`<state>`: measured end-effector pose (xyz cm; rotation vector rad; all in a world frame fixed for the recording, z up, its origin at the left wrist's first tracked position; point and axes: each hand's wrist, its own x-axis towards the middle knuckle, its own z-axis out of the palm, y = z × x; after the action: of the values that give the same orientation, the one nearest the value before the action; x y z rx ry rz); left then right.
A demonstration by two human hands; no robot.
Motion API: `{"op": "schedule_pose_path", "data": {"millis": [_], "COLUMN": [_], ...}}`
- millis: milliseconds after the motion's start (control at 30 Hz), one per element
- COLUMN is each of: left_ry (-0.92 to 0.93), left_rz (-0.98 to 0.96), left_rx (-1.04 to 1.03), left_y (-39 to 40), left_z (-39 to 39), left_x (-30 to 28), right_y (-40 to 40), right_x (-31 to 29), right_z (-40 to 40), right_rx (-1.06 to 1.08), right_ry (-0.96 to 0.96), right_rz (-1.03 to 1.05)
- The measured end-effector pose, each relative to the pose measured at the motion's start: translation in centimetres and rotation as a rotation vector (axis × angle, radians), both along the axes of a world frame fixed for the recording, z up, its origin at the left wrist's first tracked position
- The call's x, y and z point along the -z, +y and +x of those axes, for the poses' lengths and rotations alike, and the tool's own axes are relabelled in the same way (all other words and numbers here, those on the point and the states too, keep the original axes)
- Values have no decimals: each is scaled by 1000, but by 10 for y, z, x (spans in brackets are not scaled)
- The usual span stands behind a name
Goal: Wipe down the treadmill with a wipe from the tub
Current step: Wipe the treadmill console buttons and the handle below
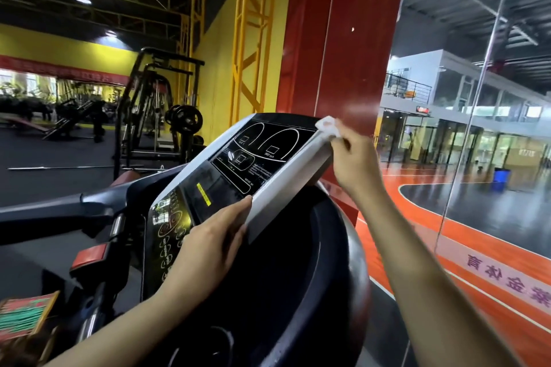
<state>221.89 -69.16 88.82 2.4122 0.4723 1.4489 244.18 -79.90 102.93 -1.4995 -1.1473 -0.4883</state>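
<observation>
The right hand pinches a white wipe between curled fingers and thumb, pressing it on the top right corner of the treadmill console, at about one o'clock from the console's middle. The left hand lies along the console's lower right edge, at about five o'clock, fingers nearly straight and flat against the panel with the thumb beneath; it steadies the console rather than clamping anything.

The wipe looks thin, soft and damp, bunched into a small wad. It will likely fold and slip under the fingers, so it is best held bunched under several fingertips and pushed flat, not dragged by one corner. The console's black face looks smooth and glossy, its pale side rim stiff; light pressure should do. The dark handlebar reaches out toward nine o'clock, not yet wiped as far as I can judge. The tub is not in view.
</observation>
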Motion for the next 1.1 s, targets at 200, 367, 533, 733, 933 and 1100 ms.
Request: {"op": "schedule_pose_path", "data": {"millis": [200,367,533,733,933,1100], "left_ry": [11,57,105,128,131,148], "left_rz": [12,3,-124,-202,-221,-228], "left_rx": [-25,3,-8,-4,51,106], "left_y": [-4,-4,4,14,24,27], "left_z": [2,-6,-42,-87,-100,-108], "left_x": [-5,-11,5,37,52,55], "right_y": [-7,-4,-12,-19,-3,-8], "right_x": [38,23,55,44,86,64], "right_z": [-14,-30,-62,-51,-134,-129], "right_rx": [83,145,-35,233,-5,233], "right_ry": [-270,-196,-504,-224,-538,-318], "right_rz": [28,9,-424,-311,-748,-465]}}
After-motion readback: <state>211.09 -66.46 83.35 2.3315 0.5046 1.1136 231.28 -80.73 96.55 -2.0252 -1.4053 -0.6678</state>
